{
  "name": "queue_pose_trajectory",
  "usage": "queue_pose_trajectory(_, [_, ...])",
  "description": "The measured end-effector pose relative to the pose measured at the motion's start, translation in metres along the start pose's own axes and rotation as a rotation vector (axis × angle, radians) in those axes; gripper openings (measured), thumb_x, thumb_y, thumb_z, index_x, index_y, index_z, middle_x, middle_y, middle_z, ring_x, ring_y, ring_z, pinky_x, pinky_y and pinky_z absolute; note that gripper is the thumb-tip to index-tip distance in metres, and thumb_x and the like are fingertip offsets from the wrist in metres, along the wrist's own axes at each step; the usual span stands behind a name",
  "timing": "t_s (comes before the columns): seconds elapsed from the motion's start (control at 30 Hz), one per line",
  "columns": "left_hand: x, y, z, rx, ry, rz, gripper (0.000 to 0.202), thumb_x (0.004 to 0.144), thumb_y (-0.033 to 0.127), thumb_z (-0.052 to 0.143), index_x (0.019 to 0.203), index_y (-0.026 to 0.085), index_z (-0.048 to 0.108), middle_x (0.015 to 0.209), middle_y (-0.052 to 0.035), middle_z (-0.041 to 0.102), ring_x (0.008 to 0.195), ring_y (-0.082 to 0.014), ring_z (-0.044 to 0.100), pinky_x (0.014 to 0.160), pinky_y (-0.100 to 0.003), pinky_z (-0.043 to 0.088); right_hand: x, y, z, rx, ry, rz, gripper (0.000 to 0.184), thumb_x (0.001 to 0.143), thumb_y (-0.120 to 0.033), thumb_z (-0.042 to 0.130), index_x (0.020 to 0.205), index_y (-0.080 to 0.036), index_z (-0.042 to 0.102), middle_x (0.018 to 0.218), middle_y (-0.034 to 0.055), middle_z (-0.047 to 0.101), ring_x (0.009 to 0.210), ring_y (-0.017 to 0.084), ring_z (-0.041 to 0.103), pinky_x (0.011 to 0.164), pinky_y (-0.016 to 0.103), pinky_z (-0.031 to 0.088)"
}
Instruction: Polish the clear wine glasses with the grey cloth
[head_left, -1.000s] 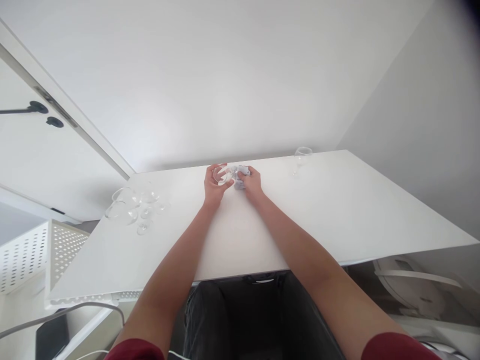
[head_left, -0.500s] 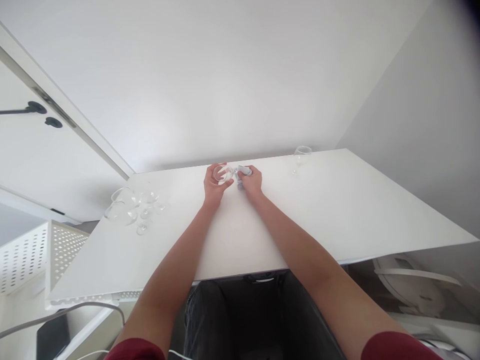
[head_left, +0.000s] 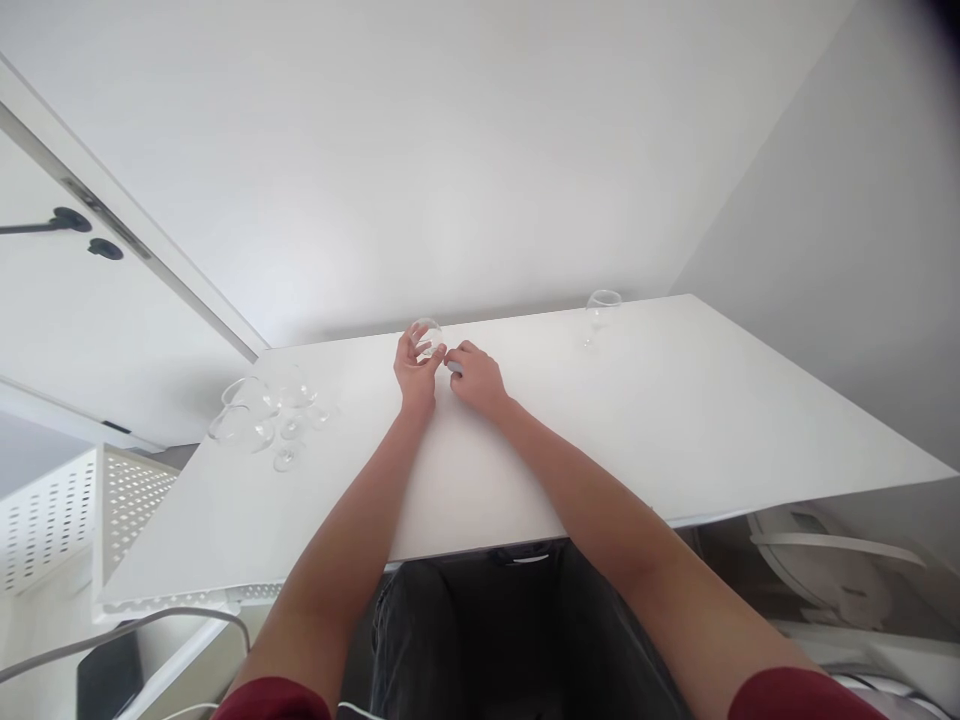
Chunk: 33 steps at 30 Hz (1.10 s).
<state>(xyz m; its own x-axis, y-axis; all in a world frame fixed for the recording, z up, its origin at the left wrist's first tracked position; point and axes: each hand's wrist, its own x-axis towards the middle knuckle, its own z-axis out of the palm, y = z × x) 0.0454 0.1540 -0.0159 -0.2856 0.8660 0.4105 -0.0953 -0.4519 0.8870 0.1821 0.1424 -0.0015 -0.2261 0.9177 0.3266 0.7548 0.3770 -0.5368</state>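
Note:
My left hand [head_left: 413,368] holds a clear wine glass [head_left: 427,335] by its bowl near the far edge of the white table [head_left: 675,420]. My right hand [head_left: 475,378] is closed right beside it, fingers curled over a small grey cloth [head_left: 454,367] that is almost wholly hidden. Both hands touch at the glass.
Several clear wine glasses [head_left: 262,410] stand grouped at the table's left side. One more glass [head_left: 601,308] stands alone at the far right edge. A perforated white rack [head_left: 67,510] sits low left, a white wall behind, a door handle [head_left: 52,222] far left.
Both hands have shifted slightly left. The glass has turned more upright in my left hand, and the cloth has gone from plain view to nearly hidden under my right hand.

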Motion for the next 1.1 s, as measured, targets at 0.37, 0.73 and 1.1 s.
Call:
queue_pose_trajectory(0.37, [-0.001,0.0,0.002,0.063,-0.052,-0.067,0.068,0.073,0.044,0.091,0.136,0.037,0.065,0.141,-0.0082,0.063,0.121,-0.029,0.059,0.092,-0.04,0.053,-0.004,-0.02,0.0,-0.194,-0.266,-0.034,0.025,0.087,-0.015,0.061,0.106,-0.022,0.076,0.113,0.0121,0.07,0.089,0.024,0.066,0.073,0.033,0.048])
queue_pose_trajectory(0.73, [-0.003,-0.004,0.003,0.024,-0.098,-0.102,0.083,0.078,0.049,0.087,0.15,0.041,0.048,0.156,-0.0084,0.049,0.123,-0.0271,0.06,0.095,-0.038,0.053,-0.007,-0.022,0.01,-0.255,-0.241,0.152,0.024,0.086,-0.02,0.066,0.107,-0.015,0.075,0.118,0.0222,0.068,0.099,0.034,0.069,0.082,0.043,0.051])
queue_pose_trajectory(1.1, [0.0,-0.01,0.004,0.082,-0.099,-0.175,0.045,0.089,0.06,0.072,0.124,0.034,0.061,0.15,-0.0062,0.053,0.107,-0.0217,0.063,0.084,-0.036,0.05,0.006,0.074,-0.023,-0.14,-0.017,0.643,0.054,0.07,-0.03,0.073,0.119,-0.008,0.073,0.145,0.035,0.056,0.155,0.056,0.019,0.085,0.054,0.054])
